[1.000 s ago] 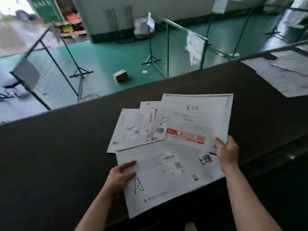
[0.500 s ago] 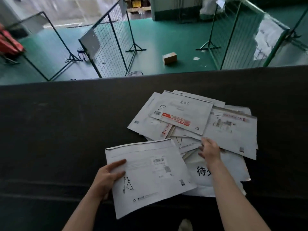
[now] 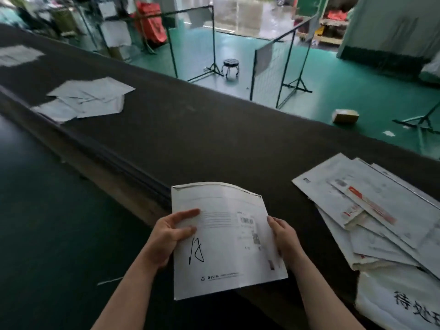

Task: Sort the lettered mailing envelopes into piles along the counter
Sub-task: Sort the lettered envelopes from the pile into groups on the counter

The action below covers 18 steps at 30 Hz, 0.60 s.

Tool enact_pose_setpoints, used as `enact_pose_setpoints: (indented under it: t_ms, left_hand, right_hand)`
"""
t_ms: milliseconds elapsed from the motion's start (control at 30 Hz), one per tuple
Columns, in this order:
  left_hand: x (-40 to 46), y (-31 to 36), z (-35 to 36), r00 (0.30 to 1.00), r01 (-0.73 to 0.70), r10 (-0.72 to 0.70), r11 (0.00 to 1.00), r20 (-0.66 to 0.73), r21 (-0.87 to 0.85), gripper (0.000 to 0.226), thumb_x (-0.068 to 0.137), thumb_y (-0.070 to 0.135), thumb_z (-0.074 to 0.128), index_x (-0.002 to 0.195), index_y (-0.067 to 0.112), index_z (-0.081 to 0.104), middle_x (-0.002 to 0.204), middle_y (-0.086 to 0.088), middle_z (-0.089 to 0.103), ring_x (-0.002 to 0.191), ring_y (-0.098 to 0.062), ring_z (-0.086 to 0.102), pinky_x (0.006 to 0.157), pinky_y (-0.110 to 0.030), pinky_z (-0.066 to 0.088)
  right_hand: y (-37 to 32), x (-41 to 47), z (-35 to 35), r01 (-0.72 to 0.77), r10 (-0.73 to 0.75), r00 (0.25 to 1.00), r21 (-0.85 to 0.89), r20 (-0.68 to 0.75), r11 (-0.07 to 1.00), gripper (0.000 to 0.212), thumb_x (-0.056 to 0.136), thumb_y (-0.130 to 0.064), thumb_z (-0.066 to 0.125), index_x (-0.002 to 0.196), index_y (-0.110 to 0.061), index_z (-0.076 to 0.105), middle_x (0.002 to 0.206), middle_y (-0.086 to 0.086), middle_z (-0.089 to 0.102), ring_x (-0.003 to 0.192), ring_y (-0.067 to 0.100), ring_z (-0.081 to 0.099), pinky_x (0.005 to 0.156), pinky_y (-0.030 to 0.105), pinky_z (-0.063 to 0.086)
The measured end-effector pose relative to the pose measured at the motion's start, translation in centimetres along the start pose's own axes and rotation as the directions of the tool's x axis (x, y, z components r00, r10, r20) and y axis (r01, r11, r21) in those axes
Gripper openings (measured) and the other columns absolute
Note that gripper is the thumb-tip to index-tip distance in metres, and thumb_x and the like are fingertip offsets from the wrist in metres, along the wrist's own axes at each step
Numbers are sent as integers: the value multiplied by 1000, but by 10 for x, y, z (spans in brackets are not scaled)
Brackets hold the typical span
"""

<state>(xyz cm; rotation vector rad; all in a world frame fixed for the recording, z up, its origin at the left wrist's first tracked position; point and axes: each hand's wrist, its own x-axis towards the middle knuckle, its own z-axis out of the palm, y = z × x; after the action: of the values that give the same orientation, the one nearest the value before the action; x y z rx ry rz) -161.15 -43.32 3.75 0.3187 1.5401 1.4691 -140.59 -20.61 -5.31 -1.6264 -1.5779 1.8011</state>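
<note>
Far off to the left, at the edge of the long dark counter, a blurred patch of white paper lies flat. Nearer in on that same left stretch sits a loose pile of white mailing envelopes, overlapping each other and well apart from everything else on the surface.

Moving toward the middle, my left hand grips the left edge of a white rectangular mailing envelope, thumb laid across its face and the other fingers curled behind it. A handwritten black letter, roughly an A, is drawn on the lower left of that envelope, just beside my thumb, and a barcode label sits toward its right side. The envelope is lifted clear of the counter, held over its near edge, its top edge slightly bowed. My right hand holds the opposite edge, fingers wrapped round it.

Beyond the counter stand black metal mesh partitions on a green floor, with a small round black stool between them and a small brown cardboard box lying farther right.

At the right, a messy heap of white envelopes with red printed strips rests on the counter, near my right hand but not touching it. A white sheet with large black characters lies under the heap's near end.
</note>
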Motion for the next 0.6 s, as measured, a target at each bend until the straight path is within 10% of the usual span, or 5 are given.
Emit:
enact_pose_setpoints:
  t_ms: [200,333,600]
  left_hand:
    - [-57,-2,-194,952,-64,40,996,-302,-68,40,90,-8,62,117,19,75,126,-14,64,100,-37,72,79,-48,62]
    - [-94,-20,-282,809,-73,47,997,-586,-21,31,95,2,62,113,23,76,120,-3,67,101,-29,71,84,-46,62]
    - [-96,-50,-368,576,-63,-52,992,-816,-107,32,97,8,60,112,32,75,120,3,70,111,-23,67,100,-48,55]
  right_hand:
    - [-54,-16,200,55,-29,985,-146,173,988,53,97,-38,66,143,-15,55,138,3,59,122,23,56,108,47,46]
    - [-82,-47,317,135,-66,936,-178,345,975,34,96,-21,71,128,-14,61,113,5,68,97,24,68,80,41,58]
    - [-97,-41,451,250,-7,830,-362,558,898,14,93,-16,74,106,-17,70,94,5,77,84,25,77,76,47,63]
